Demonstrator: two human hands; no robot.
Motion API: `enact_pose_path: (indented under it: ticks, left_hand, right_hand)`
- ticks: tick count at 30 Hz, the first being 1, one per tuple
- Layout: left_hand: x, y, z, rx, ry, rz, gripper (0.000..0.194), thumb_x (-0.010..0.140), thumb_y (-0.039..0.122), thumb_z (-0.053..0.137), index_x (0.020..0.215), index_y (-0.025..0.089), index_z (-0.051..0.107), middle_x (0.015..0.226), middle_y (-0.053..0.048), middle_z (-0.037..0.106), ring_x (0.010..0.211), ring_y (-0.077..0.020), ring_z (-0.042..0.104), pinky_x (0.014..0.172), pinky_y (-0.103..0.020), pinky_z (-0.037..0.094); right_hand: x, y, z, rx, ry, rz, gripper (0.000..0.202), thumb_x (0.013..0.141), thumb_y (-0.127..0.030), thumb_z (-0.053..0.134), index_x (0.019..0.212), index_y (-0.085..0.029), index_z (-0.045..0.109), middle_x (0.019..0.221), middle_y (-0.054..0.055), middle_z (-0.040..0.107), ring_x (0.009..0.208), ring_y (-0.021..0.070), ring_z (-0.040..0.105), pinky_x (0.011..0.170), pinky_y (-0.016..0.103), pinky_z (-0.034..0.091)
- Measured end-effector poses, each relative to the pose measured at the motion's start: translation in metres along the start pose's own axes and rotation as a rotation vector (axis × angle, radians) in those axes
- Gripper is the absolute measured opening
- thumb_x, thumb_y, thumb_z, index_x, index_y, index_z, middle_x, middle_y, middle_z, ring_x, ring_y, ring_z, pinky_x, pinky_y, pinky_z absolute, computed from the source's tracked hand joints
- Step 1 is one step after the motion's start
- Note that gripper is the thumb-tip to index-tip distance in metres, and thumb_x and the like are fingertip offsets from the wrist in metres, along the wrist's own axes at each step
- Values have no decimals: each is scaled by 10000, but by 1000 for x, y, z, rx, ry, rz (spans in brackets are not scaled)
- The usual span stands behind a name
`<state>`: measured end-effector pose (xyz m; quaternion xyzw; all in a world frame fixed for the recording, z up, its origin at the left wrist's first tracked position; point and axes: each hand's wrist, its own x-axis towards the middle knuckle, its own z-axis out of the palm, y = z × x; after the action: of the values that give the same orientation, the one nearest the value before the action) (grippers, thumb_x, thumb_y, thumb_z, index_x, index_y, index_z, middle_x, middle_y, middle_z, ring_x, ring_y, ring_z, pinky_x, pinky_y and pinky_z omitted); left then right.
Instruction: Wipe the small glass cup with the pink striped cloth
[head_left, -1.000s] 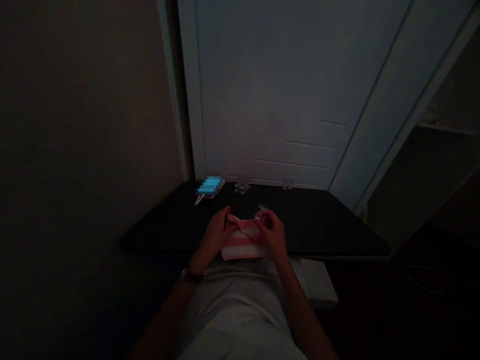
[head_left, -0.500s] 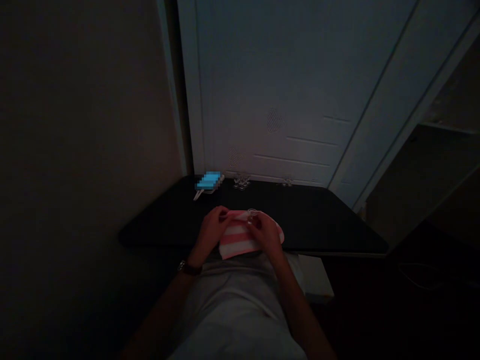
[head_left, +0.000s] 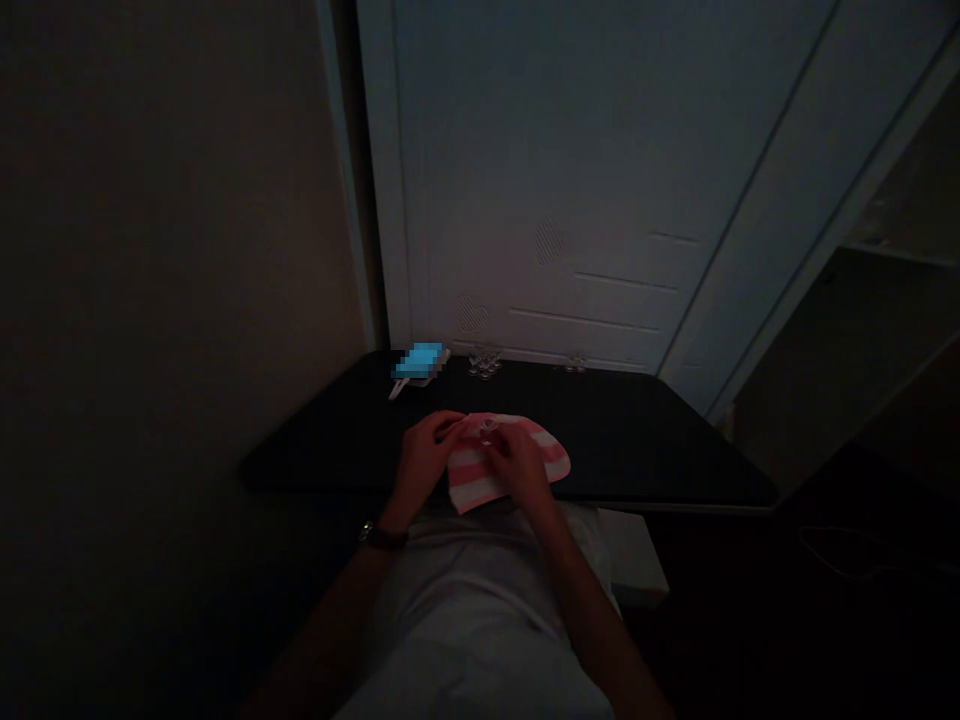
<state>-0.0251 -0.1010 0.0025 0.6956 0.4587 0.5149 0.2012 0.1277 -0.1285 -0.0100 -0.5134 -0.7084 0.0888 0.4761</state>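
A pink-and-white striped cloth [head_left: 472,488] lies at the front of the dark table, spread under both hands. My left hand [head_left: 429,455] pinches the cloth's far left edge. Between the fingers of my right hand [head_left: 523,468] is a small clear glass piece [head_left: 489,428], held over the cloth with its round rim facing up. It looks like a tiny cup, but the dim light hides its exact kind.
Several similar clear pieces [head_left: 484,364] stand in a cluster at the table's [head_left: 637,440] back, and a smaller group [head_left: 575,364] sits farther right. A device with a blurred blue screen [head_left: 420,360] rests at the back left. Behind rises a pale panel [head_left: 600,150].
My right hand has shifted slightly left with the glass piece, which now shows its rim upward. The cloth lies flatter, and its left part has moved a little right.
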Motion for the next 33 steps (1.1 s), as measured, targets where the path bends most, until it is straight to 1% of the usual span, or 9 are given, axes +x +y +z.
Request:
enact_pose_path:
  ticks: [7,11,13,15,21,23,28,30,33]
  left_hand:
    - [2,13,8,-27,41,0,260,767,346,517,895,154,636,916,-57,668,815,-180,610,725,-269,482]
    - [0,16,13,1,-38,-18,240,771,329,506,881,167,646,881,-46,680,780,-180,618,692,-270,476]
    - [-3,16,14,19,-78,14,225,778,312,501,891,181,646,880,-35,681,782,-176,618,693,-265,471]
    - [-5,14,14,39,-85,61,215,783,297,498,895,188,646,898,-35,678,803,-174,615,719,-269,466]
    - [-5,10,12,44,-123,145,198,784,288,494,849,181,647,885,-54,663,814,-178,606,739,-278,467]
    - [-4,10,11,20,-140,156,207,788,290,483,841,177,648,887,-56,660,821,-176,604,742,-273,465]
    - [-2,9,11,-48,-205,69,264,812,302,427,856,174,653,882,-53,675,815,-180,611,738,-279,472]
    - [-1,8,12,-79,-205,36,229,780,290,474,860,173,653,881,-47,680,802,-180,617,731,-278,479]
    - [-1,6,12,-93,-182,36,195,718,271,554,856,174,654,871,-46,667,796,-177,614,719,-274,483]
  right_hand:
    - [-6,-3,-3,-39,15,-49,151,771,-174,529,904,-190,600,916,53,593,866,187,529,766,306,422]
    - [-7,-2,-3,-7,25,-28,175,759,-154,532,925,-187,577,950,52,572,847,174,527,749,295,426]
    - [-7,-1,-2,23,48,-7,218,754,-146,531,968,-181,551,952,50,575,843,169,529,747,292,426]
    - [-7,1,-1,51,61,31,245,747,-152,539,991,-172,526,925,44,585,805,162,536,721,286,429]
    - [-8,2,0,33,66,90,144,751,-194,533,893,-179,524,848,31,591,735,157,536,662,274,420]
    - [-8,2,0,26,77,91,154,752,-199,530,904,-177,522,845,34,591,738,160,537,661,274,419]
    - [-9,4,2,63,88,96,177,759,-191,513,935,-177,523,871,39,598,760,158,547,673,270,421]
    - [-9,5,2,78,82,80,176,758,-179,509,932,-176,530,879,40,599,774,159,548,685,269,422]
    - [-9,3,-2,104,55,32,165,763,-171,499,922,-181,544,876,33,600,781,158,546,694,267,426]
